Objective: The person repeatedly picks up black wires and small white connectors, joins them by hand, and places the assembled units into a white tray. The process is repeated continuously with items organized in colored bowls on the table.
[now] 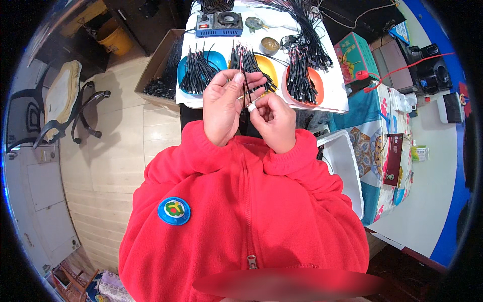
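Before my chest, a thin black cable (245, 83) runs upright between my hands. My left hand (222, 108) grips it between thumb and fingers, palm turned toward me. Lower on the cable my right hand (275, 123) is closed in a pinch, with a small white piece (251, 107) at its fingertips; I cannot make out what that piece is. Just beyond my hands, bundles of short black cables lie across a blue bowl (217, 59), a yellow bowl (266, 65) and an orange bowl (316, 79) on the white-covered table (334, 102).
A blue soldering-pot-like device (219, 29) and a small round tin (270, 46) stand farther back. Long black cables (304, 22) hang over the table. A cardboard box (143, 83) and a chair (63, 95) are left; a white foam box (347, 161) and cloth-covered table (370, 151) are right.
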Demonstrator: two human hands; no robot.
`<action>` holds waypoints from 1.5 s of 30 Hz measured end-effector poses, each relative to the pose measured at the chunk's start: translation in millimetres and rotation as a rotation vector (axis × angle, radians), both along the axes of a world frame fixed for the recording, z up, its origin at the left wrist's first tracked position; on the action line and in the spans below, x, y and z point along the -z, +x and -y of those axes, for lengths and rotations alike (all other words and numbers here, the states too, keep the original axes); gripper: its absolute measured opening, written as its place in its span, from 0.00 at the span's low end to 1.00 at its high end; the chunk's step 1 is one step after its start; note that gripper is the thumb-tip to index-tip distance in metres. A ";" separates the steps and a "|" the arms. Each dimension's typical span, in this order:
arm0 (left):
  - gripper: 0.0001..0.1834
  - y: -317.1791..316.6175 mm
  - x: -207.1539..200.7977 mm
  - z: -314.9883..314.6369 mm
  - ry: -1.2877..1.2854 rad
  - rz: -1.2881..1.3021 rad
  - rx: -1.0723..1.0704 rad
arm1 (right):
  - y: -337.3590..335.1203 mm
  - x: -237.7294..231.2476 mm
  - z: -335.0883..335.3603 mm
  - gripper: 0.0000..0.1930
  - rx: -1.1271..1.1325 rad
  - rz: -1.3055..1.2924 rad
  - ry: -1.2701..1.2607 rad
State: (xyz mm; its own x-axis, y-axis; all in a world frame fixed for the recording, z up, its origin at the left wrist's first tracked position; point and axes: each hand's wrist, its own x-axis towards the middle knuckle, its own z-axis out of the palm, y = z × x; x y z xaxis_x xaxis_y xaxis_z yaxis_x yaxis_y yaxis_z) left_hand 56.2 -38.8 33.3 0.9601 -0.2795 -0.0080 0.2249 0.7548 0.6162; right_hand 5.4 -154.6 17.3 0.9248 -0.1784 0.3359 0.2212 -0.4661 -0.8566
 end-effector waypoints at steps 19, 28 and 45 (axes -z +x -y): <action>0.07 -9.5 9.6 -19.1 0.235 0.185 0.120 | 28.1 -38.7 19.5 0.07 -0.412 -0.153 0.564; 0.07 -9.6 9.9 -15.9 0.235 0.162 0.155 | 23.9 -34.1 23.3 0.05 -0.357 -0.145 0.524; 0.07 -6.1 17.4 -18.9 0.073 0.032 0.389 | 19.6 -9.3 28.0 0.08 -0.432 -0.274 0.897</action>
State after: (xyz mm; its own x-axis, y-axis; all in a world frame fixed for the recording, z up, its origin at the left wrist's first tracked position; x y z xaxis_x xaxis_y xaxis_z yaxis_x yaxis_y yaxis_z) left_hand 50.1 -19.9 15.9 0.7828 -0.6221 -0.0133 0.4652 0.5708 0.6766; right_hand 25.0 -182.5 26.7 0.9943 0.1064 0.0111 -0.0374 0.4423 -0.8961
